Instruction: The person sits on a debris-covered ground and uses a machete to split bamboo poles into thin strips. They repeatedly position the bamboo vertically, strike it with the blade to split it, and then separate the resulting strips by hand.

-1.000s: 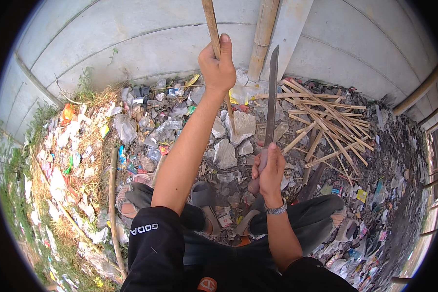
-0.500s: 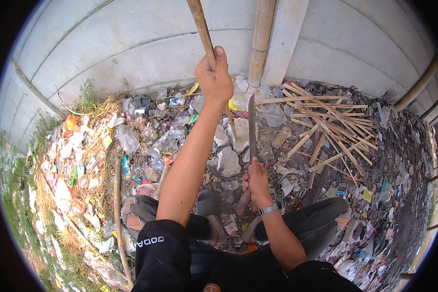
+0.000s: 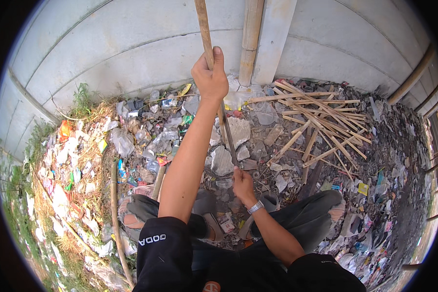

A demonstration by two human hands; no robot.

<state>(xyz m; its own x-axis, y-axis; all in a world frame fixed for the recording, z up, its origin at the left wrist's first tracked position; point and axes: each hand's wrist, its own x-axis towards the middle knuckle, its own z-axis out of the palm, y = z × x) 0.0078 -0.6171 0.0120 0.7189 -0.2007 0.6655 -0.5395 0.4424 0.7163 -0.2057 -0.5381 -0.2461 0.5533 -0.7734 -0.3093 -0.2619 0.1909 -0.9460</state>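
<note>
My left hand (image 3: 210,78) is raised toward the wall, closed around a long bamboo strip (image 3: 204,24) that stands nearly upright. The strip's lower part runs down past my wrist toward pale stone chunks. In my right hand (image 3: 243,186) is a machete, its dark narrow blade (image 3: 230,142) pointing up and slightly left. The blade lies along the strip's lower part, below my left hand; whether it touches or cuts in, I cannot tell. My fingers hide the machete's handle.
Split bamboo strips (image 3: 321,121) lie in a loose pile at the right. A concrete panel wall (image 3: 131,44) rises ahead, with a bamboo pole (image 3: 251,41) against it. Stones (image 3: 222,161) and scattered litter (image 3: 126,141) cover the ground. A long stick (image 3: 116,214) lies at the left.
The machete has swung left and down, from upright beside the strip to along its lower part. My right hand has moved slightly left. My left hand stays closed on the strip.
</note>
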